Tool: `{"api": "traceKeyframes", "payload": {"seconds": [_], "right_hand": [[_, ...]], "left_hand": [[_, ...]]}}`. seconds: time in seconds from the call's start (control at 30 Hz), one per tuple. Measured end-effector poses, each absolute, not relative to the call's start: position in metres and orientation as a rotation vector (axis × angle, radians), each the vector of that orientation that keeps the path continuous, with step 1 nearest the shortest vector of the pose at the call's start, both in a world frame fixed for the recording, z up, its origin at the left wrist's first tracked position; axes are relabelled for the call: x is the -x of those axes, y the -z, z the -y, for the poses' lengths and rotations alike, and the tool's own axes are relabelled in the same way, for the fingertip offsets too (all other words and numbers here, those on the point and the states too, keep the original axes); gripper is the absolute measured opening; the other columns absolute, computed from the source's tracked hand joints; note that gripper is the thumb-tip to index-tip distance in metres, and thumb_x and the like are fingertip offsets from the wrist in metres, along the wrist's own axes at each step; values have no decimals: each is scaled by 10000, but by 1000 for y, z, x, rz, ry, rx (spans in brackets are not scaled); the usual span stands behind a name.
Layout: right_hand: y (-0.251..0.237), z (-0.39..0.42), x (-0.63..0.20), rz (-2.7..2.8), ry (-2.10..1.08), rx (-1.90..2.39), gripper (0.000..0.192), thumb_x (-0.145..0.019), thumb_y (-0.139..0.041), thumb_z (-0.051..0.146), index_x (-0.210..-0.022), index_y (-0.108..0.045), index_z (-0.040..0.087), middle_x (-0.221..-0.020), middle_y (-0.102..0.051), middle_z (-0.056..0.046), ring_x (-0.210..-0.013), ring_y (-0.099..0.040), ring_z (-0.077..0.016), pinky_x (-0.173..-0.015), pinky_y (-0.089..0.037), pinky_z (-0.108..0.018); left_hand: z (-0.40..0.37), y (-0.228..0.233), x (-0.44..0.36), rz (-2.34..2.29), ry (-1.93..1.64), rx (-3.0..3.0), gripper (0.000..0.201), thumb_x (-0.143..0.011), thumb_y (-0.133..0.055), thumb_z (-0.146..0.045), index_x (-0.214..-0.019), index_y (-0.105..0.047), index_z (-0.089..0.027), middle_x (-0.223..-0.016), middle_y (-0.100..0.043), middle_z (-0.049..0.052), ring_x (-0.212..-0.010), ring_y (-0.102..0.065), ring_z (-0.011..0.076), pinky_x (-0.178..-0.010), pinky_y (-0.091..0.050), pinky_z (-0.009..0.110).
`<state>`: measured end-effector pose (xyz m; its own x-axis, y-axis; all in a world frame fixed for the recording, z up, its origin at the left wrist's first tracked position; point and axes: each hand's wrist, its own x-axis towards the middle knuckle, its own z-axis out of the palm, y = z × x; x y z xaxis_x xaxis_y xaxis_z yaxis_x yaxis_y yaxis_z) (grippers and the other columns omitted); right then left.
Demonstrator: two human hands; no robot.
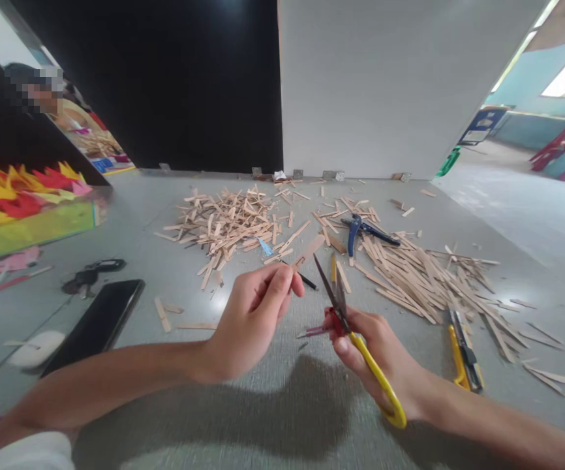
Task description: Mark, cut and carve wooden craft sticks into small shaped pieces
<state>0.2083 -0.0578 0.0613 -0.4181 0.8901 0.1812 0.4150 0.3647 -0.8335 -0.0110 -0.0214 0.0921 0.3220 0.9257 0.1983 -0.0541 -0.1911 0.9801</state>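
Between the thumb and fingers of my left hand (258, 313) a flat wooden craft stick (310, 249) is pinched, its rounded end pointing up and right. My right hand (375, 359) grips yellow-handled scissors (344, 320), blades pointing up and slightly parted. The blade tips lie close to the stick's end; whether they touch it I cannot tell. Beyond the left hand lies a heap of short stick pieces (233, 219). Past the right hand is a spread of longer sticks (410, 277), with a blue-handled cutting tool (361, 228) resting at its upper edge.
A yellow utility knife (464, 352) lies right of my right hand. Left are a black phone (101, 320), keys (91, 275) and a white round object (38, 348). A box of coloured paper points (28, 196) stands far left. Black and white panels (361, 91) rise behind; another person (42, 91) is beyond.
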Motion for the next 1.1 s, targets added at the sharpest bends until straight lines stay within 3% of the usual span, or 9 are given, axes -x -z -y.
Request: {"api": "traceKeyframes", "payload": {"seconds": [0.5,1.1], "right_hand": [[-58,62,-213,2129,-426,1042,592,-1082,-511,633,-687,-593,199,-525,-548,21,-425,-464,-98,-441,-387,-213],[-58,60,-212,2146,-279,1021,600,-1113,-468,594,-676,-578,198,-510,-545,27,-400,-470,-88,-421,-388,-193]], "left_hand": [[31,-111,15,-723,-1037,-1545,401,-1133,-439,-404,-820,-570,-190,-564,-330,-102,-483,-241,82,-436,-198,222],[33,-114,14,-718,-1007,-1544,403,-1124,-408,-421,-830,-567,-196,-566,-327,-104,-479,-247,90,-437,-207,233]]}}
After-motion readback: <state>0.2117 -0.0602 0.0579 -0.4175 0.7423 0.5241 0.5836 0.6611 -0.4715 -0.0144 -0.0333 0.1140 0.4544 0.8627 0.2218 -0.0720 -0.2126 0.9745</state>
